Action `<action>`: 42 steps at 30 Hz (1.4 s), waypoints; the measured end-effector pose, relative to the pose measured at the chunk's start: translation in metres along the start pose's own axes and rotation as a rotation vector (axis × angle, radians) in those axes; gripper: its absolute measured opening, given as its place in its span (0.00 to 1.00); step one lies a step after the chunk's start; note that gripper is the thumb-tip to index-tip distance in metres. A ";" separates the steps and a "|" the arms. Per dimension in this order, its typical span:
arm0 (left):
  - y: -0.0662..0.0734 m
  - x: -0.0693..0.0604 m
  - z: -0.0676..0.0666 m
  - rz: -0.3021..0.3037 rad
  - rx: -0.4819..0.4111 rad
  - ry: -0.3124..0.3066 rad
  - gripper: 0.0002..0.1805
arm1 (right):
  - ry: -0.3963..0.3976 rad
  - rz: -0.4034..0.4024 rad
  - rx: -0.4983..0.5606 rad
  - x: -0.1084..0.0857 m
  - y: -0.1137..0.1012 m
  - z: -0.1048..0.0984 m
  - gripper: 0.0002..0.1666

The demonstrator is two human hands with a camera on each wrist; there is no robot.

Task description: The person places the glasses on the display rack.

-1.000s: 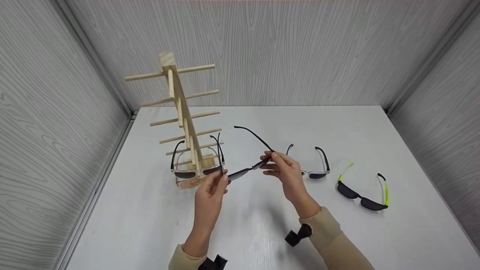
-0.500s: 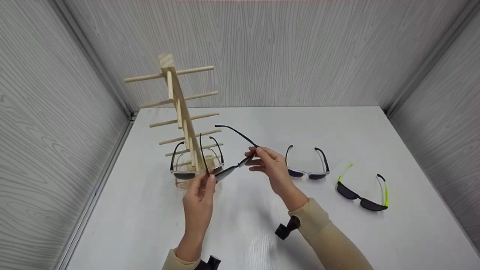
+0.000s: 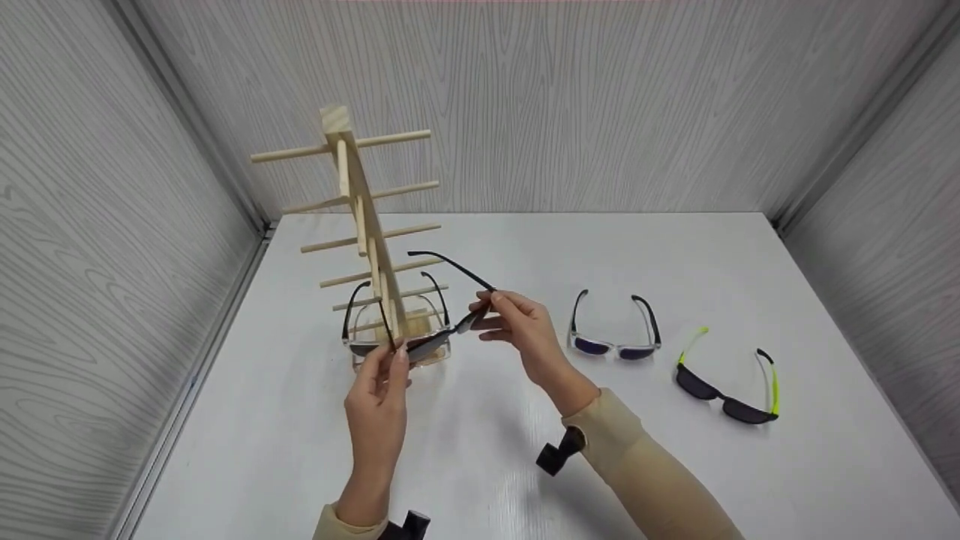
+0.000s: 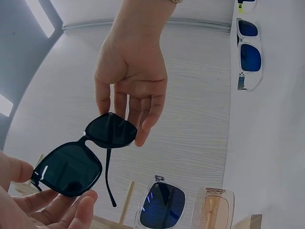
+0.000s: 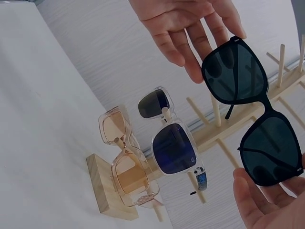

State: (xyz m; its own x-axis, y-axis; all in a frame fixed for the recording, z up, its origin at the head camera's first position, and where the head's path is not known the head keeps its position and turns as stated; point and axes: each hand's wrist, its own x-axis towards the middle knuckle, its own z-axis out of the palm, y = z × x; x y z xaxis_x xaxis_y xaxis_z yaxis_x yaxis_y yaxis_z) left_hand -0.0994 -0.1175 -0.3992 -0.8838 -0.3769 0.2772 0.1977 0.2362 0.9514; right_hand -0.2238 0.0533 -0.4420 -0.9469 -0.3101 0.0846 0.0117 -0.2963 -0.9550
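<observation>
The left hand [image 3: 377,397] and right hand [image 3: 529,341] pinch the black sunglasses [image 3: 429,345] in their fingers, one at each end, near the wooden rack [image 3: 365,206]. Low on it sit peach glasses [image 5: 131,174] and dark-lensed glasses [image 5: 174,148]; to its right, blue-lensed glasses [image 3: 592,347] and yellow-armed glasses [image 3: 742,411] lie on the counter [image 3: 465,457].

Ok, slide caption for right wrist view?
Left hand and right hand hold black sunglasses near a wooden eyewear stand bearing clear-framed sunglasses and peach-lensed glasses.
</observation>
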 end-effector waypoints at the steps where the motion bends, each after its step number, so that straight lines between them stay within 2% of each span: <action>1: 0.000 0.000 -0.001 0.000 0.002 0.004 0.15 | -0.002 0.000 -0.001 0.000 0.000 0.002 0.23; 6: -0.004 0.002 -0.006 -0.003 0.015 0.025 0.16 | -0.009 0.011 0.000 0.002 0.002 0.009 0.23; 13: -0.034 0.013 -0.016 -0.003 -0.001 0.045 0.17 | -0.004 0.026 -0.004 0.004 0.002 0.018 0.21; 15: -0.037 0.017 -0.019 0.002 0.004 0.053 0.18 | -0.007 0.019 -0.016 0.004 0.001 0.021 0.21; 19: -0.041 0.026 -0.025 0.004 -0.009 0.074 0.19 | -0.027 0.005 -0.046 0.004 -0.001 0.027 0.21; 30: -0.046 0.048 -0.038 -0.053 0.010 0.129 0.20 | -0.066 0.016 -0.067 0.007 -0.002 0.038 0.21; 35: -0.047 0.053 -0.041 -0.062 0.007 0.150 0.19 | -0.063 0.042 -0.039 0.008 -0.003 0.042 0.22; 42: -0.048 0.061 -0.045 -0.059 -0.021 0.174 0.21 | -0.090 0.030 -0.050 0.009 -0.002 0.047 0.22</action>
State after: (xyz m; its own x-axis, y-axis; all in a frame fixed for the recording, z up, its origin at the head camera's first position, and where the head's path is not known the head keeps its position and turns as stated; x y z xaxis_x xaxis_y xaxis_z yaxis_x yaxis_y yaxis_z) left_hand -0.1439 -0.1919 -0.4215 -0.8078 -0.5392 0.2381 0.1581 0.1910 0.9688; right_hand -0.2174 0.0089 -0.4260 -0.9139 -0.3984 0.0782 0.0217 -0.2403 -0.9704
